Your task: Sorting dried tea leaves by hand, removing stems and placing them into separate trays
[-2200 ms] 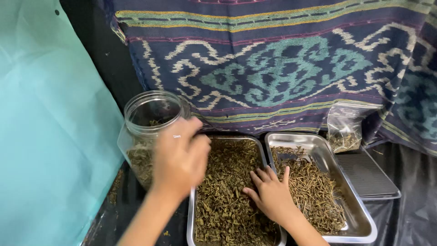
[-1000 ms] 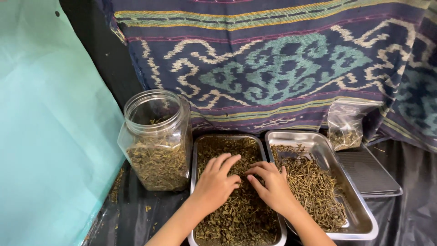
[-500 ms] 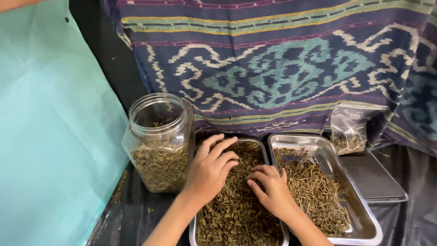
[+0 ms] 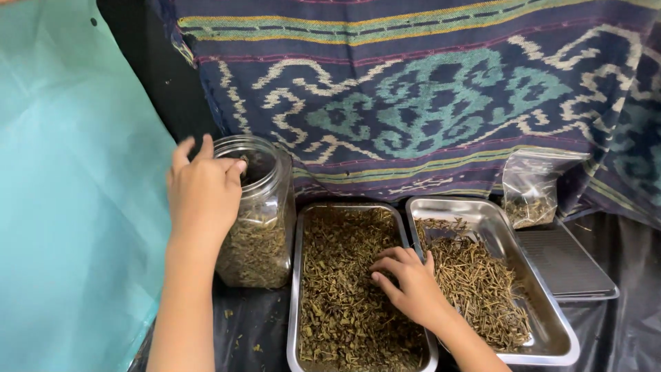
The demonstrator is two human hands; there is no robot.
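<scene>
The clear plastic jar (image 4: 258, 220), part full of dried leaves, stands at the bench's left edge, touching the left steel tray (image 4: 295, 289). The left hand (image 4: 201, 193) is over its open mouth, fingertips bunched; whether they pinch anything cannot be told. The right hand (image 4: 412, 284) lies loosely spread on the chopped dried leaves (image 4: 337, 289) in that tray, beside a second tray (image 4: 551, 324) of dried stems (image 4: 475, 282).

Two steel trays (image 4: 406, 213) of dried herbs, one clear plastic jar (image 4: 265, 207), one small clear bag (image 4: 529, 186), one dark flat tray (image 4: 564, 265) and two hands (image 4: 203, 189) are in view.
</scene>
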